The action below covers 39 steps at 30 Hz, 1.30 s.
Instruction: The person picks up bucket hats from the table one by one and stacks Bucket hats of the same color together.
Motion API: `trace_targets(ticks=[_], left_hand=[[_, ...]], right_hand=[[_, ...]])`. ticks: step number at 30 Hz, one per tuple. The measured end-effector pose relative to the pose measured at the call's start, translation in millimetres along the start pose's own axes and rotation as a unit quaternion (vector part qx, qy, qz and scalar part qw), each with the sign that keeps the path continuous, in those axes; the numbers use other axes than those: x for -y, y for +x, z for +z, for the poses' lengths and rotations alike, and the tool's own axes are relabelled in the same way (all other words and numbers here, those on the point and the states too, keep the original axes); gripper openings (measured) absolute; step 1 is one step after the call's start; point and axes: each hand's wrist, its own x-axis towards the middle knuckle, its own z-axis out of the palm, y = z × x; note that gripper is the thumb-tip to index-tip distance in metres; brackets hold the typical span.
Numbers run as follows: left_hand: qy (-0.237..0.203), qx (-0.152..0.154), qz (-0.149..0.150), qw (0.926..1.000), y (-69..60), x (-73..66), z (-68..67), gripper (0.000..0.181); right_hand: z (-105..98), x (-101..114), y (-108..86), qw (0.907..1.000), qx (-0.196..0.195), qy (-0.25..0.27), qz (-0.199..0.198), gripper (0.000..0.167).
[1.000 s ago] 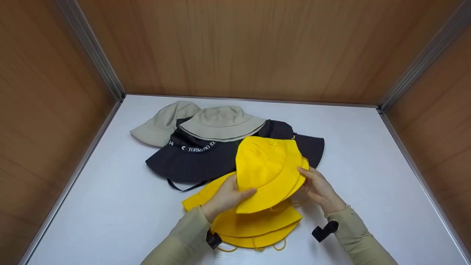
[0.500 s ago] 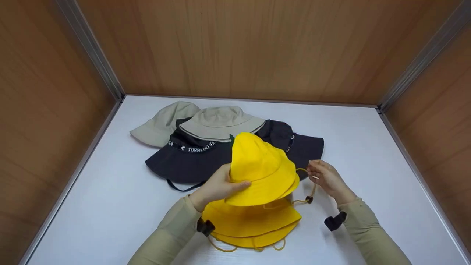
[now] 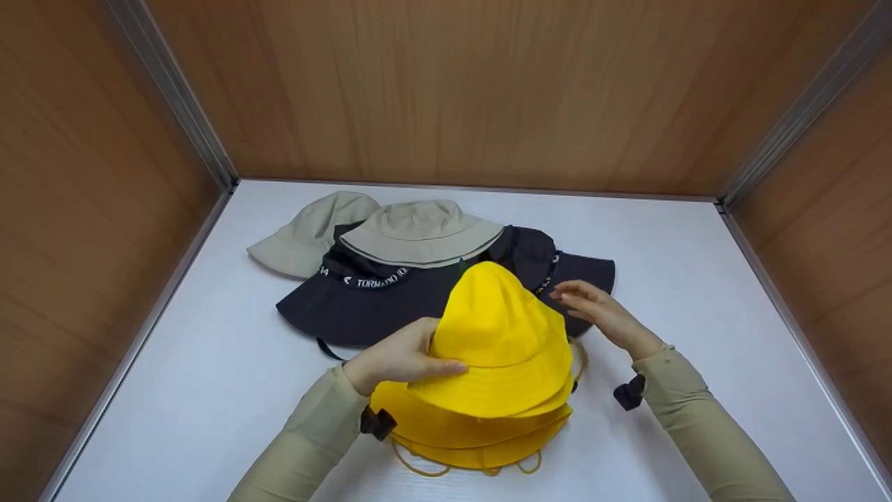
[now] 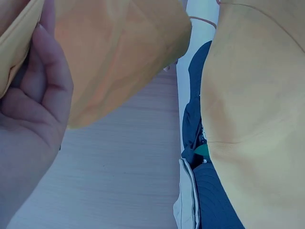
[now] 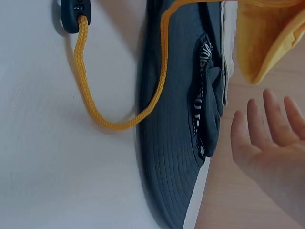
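My left hand (image 3: 401,357) grips the left side of a yellow bucket hat (image 3: 505,328), thumb on top of the brim and the other fingers out of sight beneath it. The hat is lifted over more yellow hats (image 3: 463,439) stacked near me. Off the held hat's right side, my right hand (image 3: 610,317) hovers with loosely extended fingers; the right wrist view shows a gap between its fingertips and the yellow fabric (image 5: 267,43). A yellow cord (image 5: 119,125) with a dark toggle (image 5: 76,14) hangs free there.
Behind the yellow hats lie black wide-brim hats (image 3: 362,314) with a lettered band. One beige bucket hat (image 3: 421,226) sits on top of them, another beige hat (image 3: 306,237) at the left. Wooden panels (image 3: 446,90) enclose the white table (image 3: 697,279).
My right hand left the hat's brim, pinched its cord at the right, then let go and moved slightly back and up. My left hand shifted left, and the held hat turned and came lower.
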Motion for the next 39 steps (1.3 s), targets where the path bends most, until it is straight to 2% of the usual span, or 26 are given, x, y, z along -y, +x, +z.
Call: trace_targets(ticks=[4, 9, 13, 18, 24, 33, 39], left_hand=[[0.02, 0.029, 0.001, 0.9994, -1.1, 1.7, 0.7, 0.033], [0.045, 0.052, -0.003, 0.9976, -3.8, 1.4, 0.7, 0.031], [0.055, 0.062, -0.017, 0.9964, -5.6, 2.6, -0.4, 0.031], [0.069, 0.059, -0.027, 0.9955, -8.9, 7.1, -6.8, 0.031], [0.067, 0.046, -0.052, 0.9953, -13.8, 17.9, -19.7, 0.032], [0.087, 0.009, -0.124, 0.9885, -22.5, 40.9, -34.1, 0.032], [0.105, -0.031, -0.136, 0.9846, -30.2, 51.9, -40.8, 0.037]], right_hand=[[6, 0, 2.4, 0.9981, 0.055, -0.026, -0.005, 0.052], [10, -3, 2.8, 0.9913, 0.126, -0.039, 0.0, 0.05], [12, -5, 1.2, 0.9865, 0.155, -0.053, -0.003, 0.046], [12, -8, -1.5, 0.9862, 0.148, -0.073, 0.001, 0.033], [12, -8, -6.9, 0.9912, 0.121, -0.054, 0.004, 0.015], [17, -6, -15.7, 0.9932, 0.097, -0.064, 0.0, 0.024], [23, -4, -21.8, 0.9936, 0.093, -0.065, 0.007, 0.025]])
